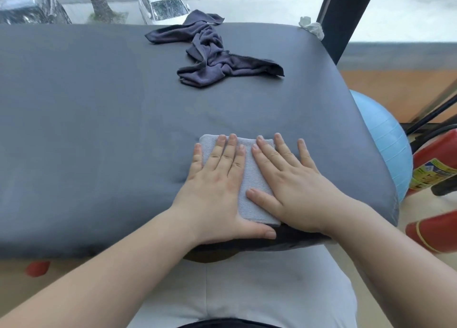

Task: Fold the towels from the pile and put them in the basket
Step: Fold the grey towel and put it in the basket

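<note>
1. Ten fingers [231, 146] are lying straight and slightly spread, gripping nothing; they are pressing flat on a folded light grey towel [248, 179] in the lower middle of the frame.
2. Moving outward, the left hand [216, 182] is covering the towel's left part, its thumb lying along the near edge. The right hand [293, 186] is covering the right part, its outer fingers spilling onto the grey padded table [99, 117].
3. The towel is sitting close to the table's near edge, just in front of the person's body.
4. As a risk, the folded layers may be springing open once the palms are lifting, since soft cloth is resisting a crease. Picking up by the top layer alone would be letting the bundle unfold.
5. Dragging the towel toward the body could be sliding it off the padding, because it is lying so near the edge.
6. No basket is showing anywhere, so placing the towel probably means turning away, and a loose carry could be undoing the fold.
7. Farther out, the pile of dark towels [212, 53] is lying tangled in the upper middle, well apart from the hands, and no object is lying between.
8. At the right edge, a blue exercise ball [385, 142] and two red fire extinguishers [435, 169] are crowding the floor beside the table.
9. A crumpled white wad [311, 26] is resting at the table's upper right corner, near a black post [346, 18].
</note>
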A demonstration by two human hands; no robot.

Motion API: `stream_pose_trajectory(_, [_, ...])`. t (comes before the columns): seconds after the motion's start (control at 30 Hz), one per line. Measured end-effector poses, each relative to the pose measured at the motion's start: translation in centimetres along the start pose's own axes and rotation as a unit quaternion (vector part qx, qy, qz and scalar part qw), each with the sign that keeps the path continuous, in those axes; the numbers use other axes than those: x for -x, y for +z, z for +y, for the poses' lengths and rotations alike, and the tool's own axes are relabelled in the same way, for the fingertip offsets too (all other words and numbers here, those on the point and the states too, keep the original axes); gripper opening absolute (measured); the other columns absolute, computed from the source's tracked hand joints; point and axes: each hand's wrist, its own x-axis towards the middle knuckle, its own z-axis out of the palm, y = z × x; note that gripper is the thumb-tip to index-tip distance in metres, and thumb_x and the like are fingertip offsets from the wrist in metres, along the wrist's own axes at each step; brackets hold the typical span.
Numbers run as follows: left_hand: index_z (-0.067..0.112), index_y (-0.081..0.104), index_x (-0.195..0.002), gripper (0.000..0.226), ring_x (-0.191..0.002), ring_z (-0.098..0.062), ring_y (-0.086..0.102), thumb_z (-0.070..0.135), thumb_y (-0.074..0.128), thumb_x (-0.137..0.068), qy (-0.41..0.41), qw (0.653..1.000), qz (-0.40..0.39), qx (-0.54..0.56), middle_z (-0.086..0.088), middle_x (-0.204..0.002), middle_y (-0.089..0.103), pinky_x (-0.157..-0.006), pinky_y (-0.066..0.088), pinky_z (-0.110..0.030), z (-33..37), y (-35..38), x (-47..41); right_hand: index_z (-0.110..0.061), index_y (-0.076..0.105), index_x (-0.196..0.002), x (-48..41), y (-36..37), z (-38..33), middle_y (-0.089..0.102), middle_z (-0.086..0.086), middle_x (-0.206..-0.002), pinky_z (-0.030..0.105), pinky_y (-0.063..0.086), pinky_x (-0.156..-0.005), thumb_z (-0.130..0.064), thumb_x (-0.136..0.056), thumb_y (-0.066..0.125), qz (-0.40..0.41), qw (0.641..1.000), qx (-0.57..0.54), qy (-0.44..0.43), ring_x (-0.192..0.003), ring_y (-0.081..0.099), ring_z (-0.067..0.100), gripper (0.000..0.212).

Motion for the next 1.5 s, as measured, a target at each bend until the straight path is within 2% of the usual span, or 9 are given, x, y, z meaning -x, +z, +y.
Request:
stream_pose_trajectory(0.23, [0.013, -0.015, -0.157, 0.125, -0.147, -0.016, -0.032, 0.093, -0.018, -0.062, -0.047, 0.996, 0.059, 0.040, -0.004, -0.163, -0.026, -0.119, -0.017, -0.053, -1.5, -1.1, 1.7, -0.053, 0.005, -0.155, -2.1, -2.0, 1.7, 0.001, -0.007, -0.168, 0.047, 0.001, -0.125, -0.091, -0.080, 0.021, 0.019, 0.993, -0.002, -0.112, -0.154, -0.003, 0.020, 0.086])
stream_pose_trajectory(0.4, [0.017, -0.009, -0.159, 0.107, -0.151, -0.018, -0.023, 0.084, -0.006, -0.075, -0.112, 0.990, 0.066, 0.046, -0.001, -0.165, -0.020, -0.121, -0.015, -0.051, -2.9, -1.0, 3.1, -0.040, 0.020, -0.158, -0.5, -0.3, -0.3, 0.023, -0.003, -0.159, 0.038, 0.016, -0.122, -0.090, -0.081, 0.014, 0.092, 0.996, -0.001, -0.012, -0.142, 0.024, 0.022, 0.092])
stream_pose_trajectory(0.63, [0.024, 0.004, -0.159, 0.102, -0.154, -0.019, -0.007, 0.083, 0.003, -0.076, -0.133, 0.987, 0.072, 0.048, 0.003, -0.168, -0.002, -0.123, -0.002, -0.052, -6.0, -2.6, 2.2, -0.021, 0.060, -0.135, 2.5, -0.4, -7.2, 0.055, 0.003, -0.103, 0.038, 0.038, -0.064, -0.084, -0.083, 0.016, 0.130, 0.984, 0.041, 0.110, -0.087, 0.053, 0.027, 0.092])
stream_pose_trajectory(0.73, [0.027, -0.001, -0.159, 0.102, -0.153, -0.016, -0.012, 0.085, 0.004, -0.075, -0.094, 0.994, 0.044, 0.040, 0.007, -0.167, -0.008, -0.123, -0.004, -0.053, -7.1, -2.9, 2.2, -0.026, 0.069, -0.106, 2.6, -2.1, -6.9, 0.057, 0.002, -0.102, 0.040, 0.042, -0.071, -0.078, -0.086, 0.024, 0.179, 0.977, 0.067, 0.090, -0.094, 0.052, 0.029, 0.072])
stream_pose_trajectory(0.87, [0.020, -0.012, -0.158, 0.101, -0.151, -0.015, -0.022, 0.084, -0.004, -0.079, -0.059, 0.998, 0.012, 0.033, 0.004, -0.165, -0.022, -0.122, -0.009, -0.053, -6.2, -1.7, 2.2, -0.018, 0.032, -0.156, -0.2, -3.3, -6.2, 0.023, 0.014, -0.163, 0.055, 0.021, -0.120, -0.067, -0.094, 0.015, 0.154, 0.985, 0.040, 0.065, -0.152, 0.016, 0.033, 0.081])
stream_pose_trajectory(0.97, [0.016, -0.016, -0.156, 0.101, -0.150, -0.018, -0.026, 0.079, -0.008, -0.077, -0.075, 0.997, -0.006, 0.037, -0.002, -0.163, -0.027, -0.122, -0.009, -0.054, -5.6, -0.1, 1.7, -0.023, -0.006, -0.160, -2.4, -1.2, -5.6, -0.017, -0.001, -0.167, 0.055, -0.006, -0.123, -0.069, -0.090, -0.001, 0.036, 0.999, 0.006, 0.010, -0.153, -0.021, 0.019, 0.084])
stream_pose_trajectory(1.17, [0.017, -0.014, -0.157, 0.104, -0.152, -0.017, -0.017, 0.082, 0.000, -0.077, -0.062, 0.997, -0.014, 0.044, 0.000, -0.166, -0.018, -0.122, -0.007, -0.053, -6.3, -0.4, 1.2, -0.028, -0.012, -0.158, -3.2, -1.0, -4.2, -0.020, -0.007, -0.166, 0.052, -0.009, -0.123, -0.072, -0.082, -0.009, -0.008, 0.999, -0.034, -0.016, -0.151, -0.023, 0.013, 0.088])
stream_pose_trajectory(1.33, [0.023, 0.022, -0.156, 0.106, -0.143, -0.021, 0.026, 0.082, 0.052, -0.073, -0.049, 0.996, -0.028, 0.064, 0.004, -0.156, 0.032, -0.117, 0.025, -0.043, -8.1, -3.8, 0.1, -0.028, 0.016, -0.159, -5.2, -4.0, -2.5, 0.022, -0.008, -0.164, 0.040, 0.009, -0.125, -0.060, -0.098, 0.042, 0.026, 0.996, -0.026, -0.078, -0.154, 0.010, 0.014, 0.074])
stream_pose_trajectory(1.5, [0.029, 0.059, -0.112, 0.073, -0.107, -0.019, 0.053, 0.075, 0.075, -0.057, -0.067, 0.995, -0.076, 0.009, 0.009, -0.109, 0.058, -0.087, 0.046, -0.038, -9.1, -7.0, -2.2, -0.031, 0.040, -0.149, -7.3, -6.9, -2.1, 0.051, -0.008, -0.124, 0.033, 0.041, -0.100, -0.062, -0.075, 0.075, -0.047, 0.994, -0.009, -0.096, -0.119, 0.048, 0.015, 0.087])
